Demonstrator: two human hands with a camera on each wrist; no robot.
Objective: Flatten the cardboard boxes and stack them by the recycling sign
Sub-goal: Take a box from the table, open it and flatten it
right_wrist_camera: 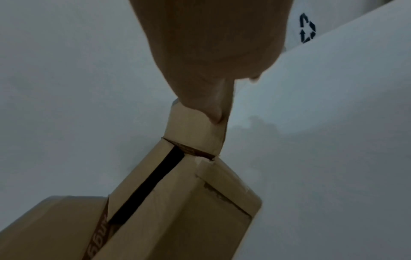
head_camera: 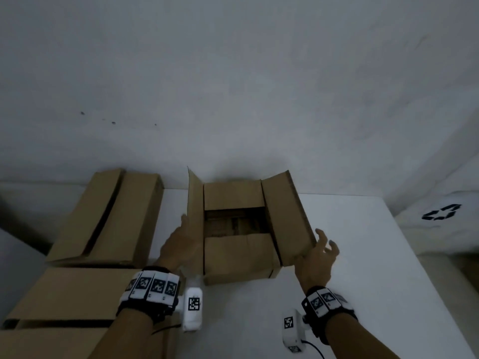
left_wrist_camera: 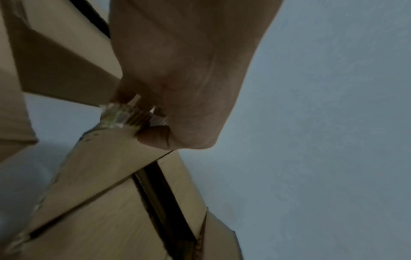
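Three cardboard boxes sit on the white table (head_camera: 363, 255). At the far left, a closed box (head_camera: 108, 218) lies with its long axis running away from the camera toward the wall (head_camera: 233, 73); nearer the camera, a second closed box (head_camera: 64, 307) lies crosswise, its top seam running left to right. To their right, at the table's middle, stands the open box (head_camera: 238, 237), mouth upward, its long axis also running toward the wall, with its two short flaps folded inward and its two long side flaps raised.

The left hand (head_camera: 178, 244) reaches forward from a wrist wearing a marker band, palm against the outside of the box's left flap (head_camera: 195, 218), which stands nearly upright. In the left wrist view the fingers (left_wrist_camera: 129, 98) curl over a cardboard edge and a scrap of clear tape, so the hand grips the flap (the picture is blurred, so which fingers wrap it is hard to say).

The right hand (head_camera: 317, 255) comes in from the lower right and holds the near corner of the right flap (head_camera: 285, 216), which leans outward; the thumb (right_wrist_camera: 213, 109) presses the flap's inner face while the other fingers spread behind it.

Far right, past the table's edge, a black recycling sign (head_camera: 440, 212) marks a white surface, well apart from all three boxes.
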